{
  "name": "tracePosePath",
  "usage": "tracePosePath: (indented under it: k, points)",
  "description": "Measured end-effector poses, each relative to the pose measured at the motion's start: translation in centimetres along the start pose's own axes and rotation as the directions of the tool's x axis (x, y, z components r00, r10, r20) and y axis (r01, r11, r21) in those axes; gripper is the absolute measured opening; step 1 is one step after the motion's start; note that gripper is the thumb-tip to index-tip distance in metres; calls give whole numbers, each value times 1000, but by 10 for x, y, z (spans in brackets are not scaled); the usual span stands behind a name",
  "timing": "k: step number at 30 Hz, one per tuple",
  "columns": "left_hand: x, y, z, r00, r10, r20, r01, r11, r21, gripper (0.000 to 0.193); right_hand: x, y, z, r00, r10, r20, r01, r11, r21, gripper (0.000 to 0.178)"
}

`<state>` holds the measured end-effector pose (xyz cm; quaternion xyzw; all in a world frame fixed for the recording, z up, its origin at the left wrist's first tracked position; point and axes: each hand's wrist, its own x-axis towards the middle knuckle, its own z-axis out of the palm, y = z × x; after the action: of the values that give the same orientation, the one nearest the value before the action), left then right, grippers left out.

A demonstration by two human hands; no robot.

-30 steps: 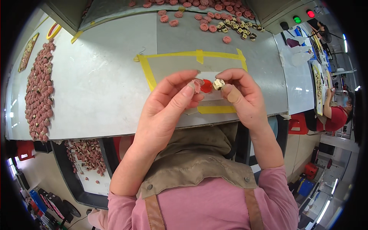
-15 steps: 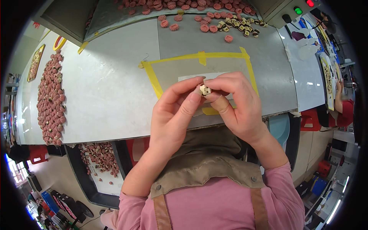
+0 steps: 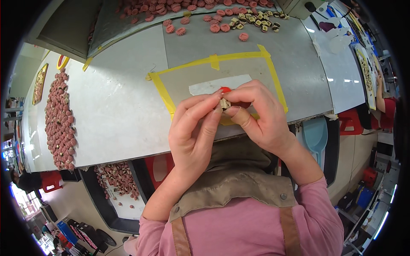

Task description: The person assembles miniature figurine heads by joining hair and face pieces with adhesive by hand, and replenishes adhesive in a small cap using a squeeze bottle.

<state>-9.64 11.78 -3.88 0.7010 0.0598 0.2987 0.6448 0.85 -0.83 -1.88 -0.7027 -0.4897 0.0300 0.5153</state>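
Observation:
Over the work table, my left hand (image 3: 192, 126) and my right hand (image 3: 267, 117) meet, fingertips pinched together on a small cream-coloured block (image 3: 225, 103) with dark edges. A bright red patch (image 3: 225, 90) shows just above the fingertips; I cannot make out whether it belongs to the held piece. Beneath the hands lies a white strip (image 3: 220, 84) inside a yellow tape outline (image 3: 209, 60). Farther off sit loose pink ridged round pieces (image 3: 214, 27) with hollows, beside a cluster of cream-and-dark blocks (image 3: 260, 19).
A long bed of pink pieces (image 3: 60, 121) covers the table's left end. More pink pieces (image 3: 171, 7) fill a sheet at the back between grey metal housings (image 3: 64, 30). Below the front edge are a dark bin (image 3: 109, 213) of pieces and a blue dustpan (image 3: 315, 134). A co-worker's arm (image 3: 380, 85) shows far right.
My fingers have shifted around the cream block, and the red patch has come into sight above them. The whole view has turned slightly, so the table's things sit differently in it.

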Motion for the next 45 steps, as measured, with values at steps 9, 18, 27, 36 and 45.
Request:
tracePosePath:
  k: [9, 18, 27, 36, 45]
  points:
    - [-3, -5, 13, 984, 158, 84, -173, 960, 220, 22, -14, 8, -10, 990, -141, -25, 135, 977, -164, 24]
    - [0, 5, 14, 962, -180, 206, 220, 957, -189, 38, -21, 15, -20, 995, -73, -72, 75, 997, 26, 33]
    - [-2, -10, 24, 976, -64, 206, 74, 996, -45, 58, -23, 27, -12, 992, -116, -49, 113, 992, -51, 33]
    - [-3, -4, 26, 973, -133, 189, 135, 991, 2, 56, -30, 28, -6, 977, -176, -117, 153, 970, -188, 36]
    - [0, 0, 27, 963, -190, 193, 215, 969, -120, 48, -30, 27, -14, 977, -170, -129, 148, 974, -169, 37]
